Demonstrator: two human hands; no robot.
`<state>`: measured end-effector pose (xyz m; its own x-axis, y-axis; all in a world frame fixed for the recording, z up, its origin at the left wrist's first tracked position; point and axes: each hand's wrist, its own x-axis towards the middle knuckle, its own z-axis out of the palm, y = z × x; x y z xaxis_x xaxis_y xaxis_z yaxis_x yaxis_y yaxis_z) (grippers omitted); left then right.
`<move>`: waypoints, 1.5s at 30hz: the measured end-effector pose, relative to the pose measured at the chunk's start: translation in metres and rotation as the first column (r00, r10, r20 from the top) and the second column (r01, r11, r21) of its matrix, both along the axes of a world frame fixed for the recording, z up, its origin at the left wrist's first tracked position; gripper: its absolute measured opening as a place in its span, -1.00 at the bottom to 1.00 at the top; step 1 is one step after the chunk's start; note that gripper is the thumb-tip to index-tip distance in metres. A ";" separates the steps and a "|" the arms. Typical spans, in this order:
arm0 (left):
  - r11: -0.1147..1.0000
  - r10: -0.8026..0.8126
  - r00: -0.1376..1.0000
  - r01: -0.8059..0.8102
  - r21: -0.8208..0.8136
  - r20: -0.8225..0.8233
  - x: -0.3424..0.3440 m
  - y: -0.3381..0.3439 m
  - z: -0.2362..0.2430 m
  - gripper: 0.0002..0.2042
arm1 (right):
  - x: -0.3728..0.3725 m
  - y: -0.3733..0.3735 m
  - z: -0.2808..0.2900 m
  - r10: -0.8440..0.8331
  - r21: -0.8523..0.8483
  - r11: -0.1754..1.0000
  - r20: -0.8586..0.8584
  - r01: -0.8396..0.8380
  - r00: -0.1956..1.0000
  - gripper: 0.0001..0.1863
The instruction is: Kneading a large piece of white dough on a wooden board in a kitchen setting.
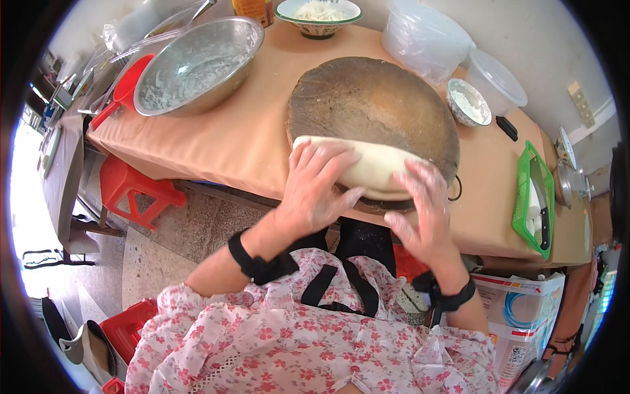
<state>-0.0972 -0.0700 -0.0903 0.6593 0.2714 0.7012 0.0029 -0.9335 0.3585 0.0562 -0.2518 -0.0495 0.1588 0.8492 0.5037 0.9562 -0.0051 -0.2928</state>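
Note:
A thick, pale roll of dough [375, 167] lies along the near edge of a round wooden chopping board [367, 98]. My left hand [318, 180] curves over its left end, fingers on top and thumb on the near side. At the right end, my right hand [423, 203] has its fingers bent onto the dough, with the thumb toward me. Both hands are dusted with flour. The underside of the roll is hidden.
A large floury metal basin [230, 72] and a red ladle [125, 92] stand left. Behind the board are a bowl of white shreds [318, 27] and a clear plastic tub [420, 39]. Rightward sit a flour bowl [468, 104] and a green basket [523, 203] with a black-handled knife [545, 226].

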 end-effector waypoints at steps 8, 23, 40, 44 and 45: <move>0.985 0.096 0.995 -0.100 0.138 0.033 0.004 -0.013 -0.008 -0.51 | -0.019 0.002 -0.024 -0.179 0.035 0.984 0.190 0.175 0.965 -0.38; 0.985 0.162 0.843 -0.172 0.028 -0.514 0.094 0.051 0.040 -0.60 | 0.080 0.080 -0.003 -0.286 -0.292 0.932 -0.239 0.213 0.928 -0.41; 0.970 0.082 0.990 -0.052 0.239 -0.118 -0.013 -0.008 -0.029 -0.30 | -0.016 -0.012 -0.052 -0.162 0.044 0.987 0.282 0.156 0.946 -0.33; 0.983 0.091 0.975 -0.055 0.174 -0.205 0.019 0.011 0.001 -0.26 | 0.013 0.019 -0.026 -0.202 -0.030 0.978 0.116 0.206 0.973 -0.32; 0.989 0.083 0.968 -0.052 0.136 -0.237 0.027 0.017 0.008 -0.26 | 0.022 0.027 -0.022 -0.197 -0.078 0.977 0.039 0.199 0.980 -0.32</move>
